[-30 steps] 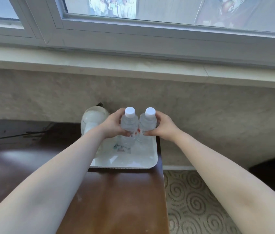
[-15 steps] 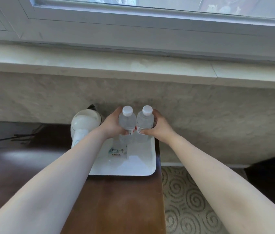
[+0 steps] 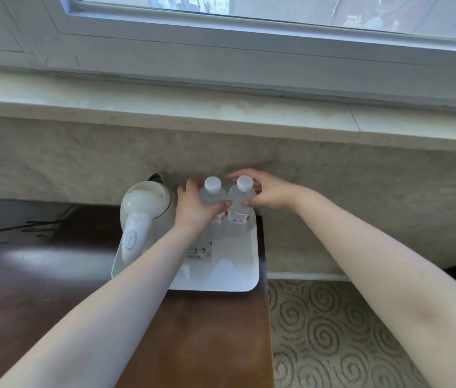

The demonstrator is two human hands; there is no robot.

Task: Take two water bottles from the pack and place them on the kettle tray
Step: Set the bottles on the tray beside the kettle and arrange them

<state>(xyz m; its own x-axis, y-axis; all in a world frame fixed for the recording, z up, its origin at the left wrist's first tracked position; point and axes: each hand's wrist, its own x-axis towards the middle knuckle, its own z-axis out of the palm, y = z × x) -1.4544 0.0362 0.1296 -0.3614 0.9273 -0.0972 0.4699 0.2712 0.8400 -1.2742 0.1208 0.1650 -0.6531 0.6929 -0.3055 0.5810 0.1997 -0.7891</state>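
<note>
Two clear water bottles with white caps stand upright side by side at the far right corner of the white kettle tray. My left hand wraps the left bottle from the left, thumb across its front. My right hand holds the right bottle from the right, thumb on its front and fingers arched loosely behind its neck. The two bottles touch each other. The pack is out of view.
A white electric kettle stands on the tray's left side, close to my left wrist. A small printed sachet lies on the tray. The tray rests on a brown wooden table against a stone wall; patterned carpet lies to the right, cables at left.
Both bottles have gone down and farther back onto the tray's far right corner. My right hand's fingers have loosened and lifted behind the bottle's neck. The view has tilted down.
</note>
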